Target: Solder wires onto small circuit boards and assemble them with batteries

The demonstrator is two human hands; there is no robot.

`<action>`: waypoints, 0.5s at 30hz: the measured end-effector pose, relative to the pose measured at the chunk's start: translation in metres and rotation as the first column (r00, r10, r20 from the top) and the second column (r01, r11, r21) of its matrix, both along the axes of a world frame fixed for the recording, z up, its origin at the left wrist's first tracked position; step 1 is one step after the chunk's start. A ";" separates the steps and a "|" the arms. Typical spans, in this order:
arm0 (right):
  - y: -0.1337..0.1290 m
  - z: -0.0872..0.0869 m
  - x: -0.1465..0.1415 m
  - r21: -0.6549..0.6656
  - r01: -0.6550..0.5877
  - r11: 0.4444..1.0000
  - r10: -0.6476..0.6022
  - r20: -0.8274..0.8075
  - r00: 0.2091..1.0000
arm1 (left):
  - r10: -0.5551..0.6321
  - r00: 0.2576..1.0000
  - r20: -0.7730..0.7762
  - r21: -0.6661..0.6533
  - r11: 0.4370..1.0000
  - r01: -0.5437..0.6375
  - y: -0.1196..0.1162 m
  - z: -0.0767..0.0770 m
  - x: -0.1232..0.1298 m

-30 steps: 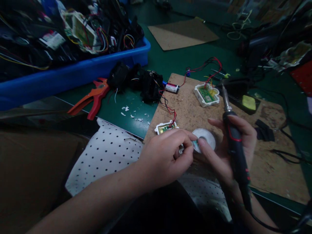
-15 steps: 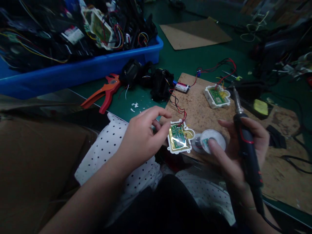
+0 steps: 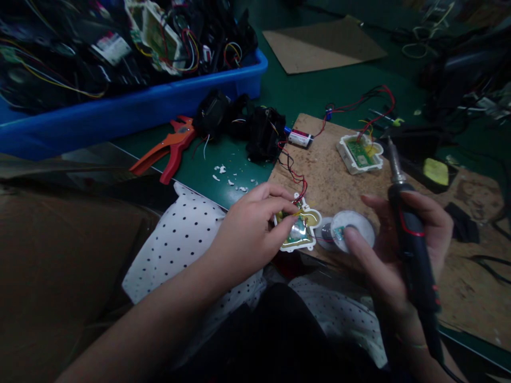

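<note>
My left hand (image 3: 257, 226) reaches over a white plastic housing (image 3: 313, 242) with a green circuit board (image 3: 298, 232) set inside. Its thumb and fingertips close on a thin yellow wire (image 3: 298, 212) above the board. In my right hand (image 3: 423, 229) a black soldering iron (image 3: 411, 239) is gripped, its metal tip pointing up and away. The right thumb presses a tiny green board (image 3: 339, 232) against a spool of solder (image 3: 359, 226). Thin wires run from this tiny board toward the housing. Red and black wires (image 3: 299, 181) lead from the housing to a battery (image 3: 300, 138).
A second white housing (image 3: 361, 157) stands on the brown work board (image 3: 319, 175). A yellow sponge (image 3: 435, 173) lies near the iron's tip. Orange-handled pliers (image 3: 173, 146) and black casings (image 3: 265, 133) lie before a full blue bin (image 3: 159, 96). Cardboard (image 3: 323, 45) lies behind.
My left hand has moved right from the housing's edge to above its board, fingertips now at the yellow wire. My right hand keeps the soldering iron and its thumb on the tiny board.
</note>
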State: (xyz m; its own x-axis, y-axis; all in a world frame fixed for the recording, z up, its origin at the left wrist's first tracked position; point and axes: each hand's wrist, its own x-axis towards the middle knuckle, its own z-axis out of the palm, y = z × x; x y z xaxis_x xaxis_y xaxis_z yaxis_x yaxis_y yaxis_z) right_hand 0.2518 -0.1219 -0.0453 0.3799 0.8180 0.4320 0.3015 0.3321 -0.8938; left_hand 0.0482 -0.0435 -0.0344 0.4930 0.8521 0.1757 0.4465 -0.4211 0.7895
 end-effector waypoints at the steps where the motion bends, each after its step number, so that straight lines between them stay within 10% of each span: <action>1: 0.000 0.000 0.000 0.000 -0.003 1.000 0.003 -0.003 1.000 | 0.001 1.000 0.002 -0.004 1.000 -0.001 0.000 0.000 0.000; 15: 0.002 -0.001 0.001 0.029 -0.039 0.999 0.038 0.006 0.999 | 0.001 1.000 0.022 0.010 1.000 -0.001 -0.001 -0.001 -0.001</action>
